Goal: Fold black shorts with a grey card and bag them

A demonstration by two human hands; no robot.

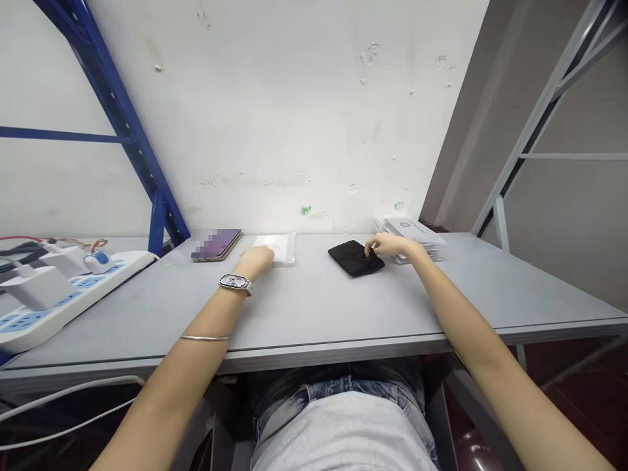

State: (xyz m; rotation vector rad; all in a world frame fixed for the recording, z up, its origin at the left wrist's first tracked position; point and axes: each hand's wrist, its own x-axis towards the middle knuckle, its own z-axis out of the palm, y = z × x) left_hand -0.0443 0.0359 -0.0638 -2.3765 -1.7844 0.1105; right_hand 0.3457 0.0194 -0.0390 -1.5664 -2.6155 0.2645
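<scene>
A flat white packet with a clear edge (285, 250) lies near the back of the grey table. My left hand (258, 258), with a watch on its wrist, rests on the packet's left side; its fingertips are hard to make out. Right of the middle lies a black cloth pouch (352, 258). The curled fingers of my right hand (384, 244) pinch the pouch's upper right edge. Behind that hand is a stack of white boxes or cards (415, 232), slightly blurred.
A purple box-like item (218, 244) lies at the back left of the grey table (314, 314). At the far left a white power strip (93, 288) holds several plugs and cables. A blue metal frame (122, 118) stands behind it, and a white wall closes off the back.
</scene>
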